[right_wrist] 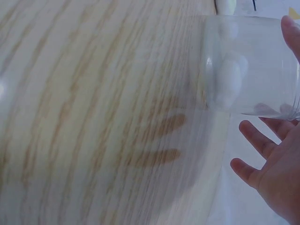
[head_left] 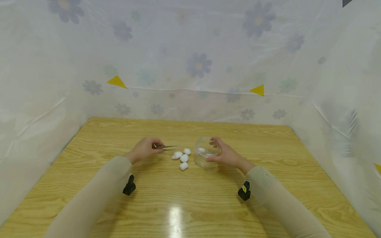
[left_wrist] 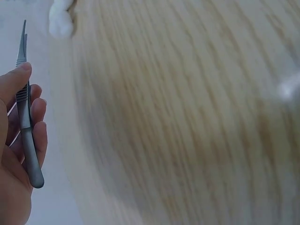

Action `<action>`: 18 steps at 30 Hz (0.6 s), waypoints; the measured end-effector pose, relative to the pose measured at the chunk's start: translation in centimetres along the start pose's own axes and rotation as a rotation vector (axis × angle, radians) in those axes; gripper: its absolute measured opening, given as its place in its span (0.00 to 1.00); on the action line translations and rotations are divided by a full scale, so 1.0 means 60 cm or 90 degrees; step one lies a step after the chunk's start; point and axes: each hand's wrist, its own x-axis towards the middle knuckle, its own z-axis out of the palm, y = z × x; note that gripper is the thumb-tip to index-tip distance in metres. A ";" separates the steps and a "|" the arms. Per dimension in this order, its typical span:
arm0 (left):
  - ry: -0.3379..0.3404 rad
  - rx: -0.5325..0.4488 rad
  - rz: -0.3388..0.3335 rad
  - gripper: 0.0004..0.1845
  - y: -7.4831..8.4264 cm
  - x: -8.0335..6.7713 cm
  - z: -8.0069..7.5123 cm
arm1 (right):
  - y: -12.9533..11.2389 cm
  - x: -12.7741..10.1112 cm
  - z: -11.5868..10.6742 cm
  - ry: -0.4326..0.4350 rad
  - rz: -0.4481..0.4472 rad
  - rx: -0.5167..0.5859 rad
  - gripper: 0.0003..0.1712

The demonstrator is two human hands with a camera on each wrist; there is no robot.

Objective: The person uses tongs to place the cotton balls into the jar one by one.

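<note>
The left hand (head_left: 145,149) pinches slim, matte steel tweezers (head_left: 165,147) between thumb and fingers, tips empty; just beyond those tips four fluffy white cotton balls (head_left: 182,158) lie clustered on the grained wooden table (head_left: 190,198); the right hand (head_left: 225,154) cups a clear round plastic jar (head_left: 206,155), fingers curled around its wall; one cotton ball (right_wrist: 229,79) sits inside.

Wooden desk (head_left: 190,198), light grain, with a glare spot near its front edge. Translucent flower-printed sheeting (head_left: 190,59) encloses the back and both sides. Two yellow triangle markers (head_left: 117,81) sit on the back sheet.
</note>
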 end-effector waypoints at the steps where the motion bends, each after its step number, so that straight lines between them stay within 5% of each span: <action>1: -0.003 0.003 -0.003 0.07 -0.003 -0.001 0.002 | 0.000 0.000 0.000 -0.001 0.001 0.000 0.53; 11: -0.020 0.038 -0.045 0.08 -0.017 -0.006 0.017 | -0.001 -0.001 0.000 -0.003 0.004 0.001 0.53; 18: -0.023 0.081 -0.035 0.08 -0.019 -0.002 0.027 | -0.001 -0.001 -0.001 -0.003 0.002 -0.003 0.52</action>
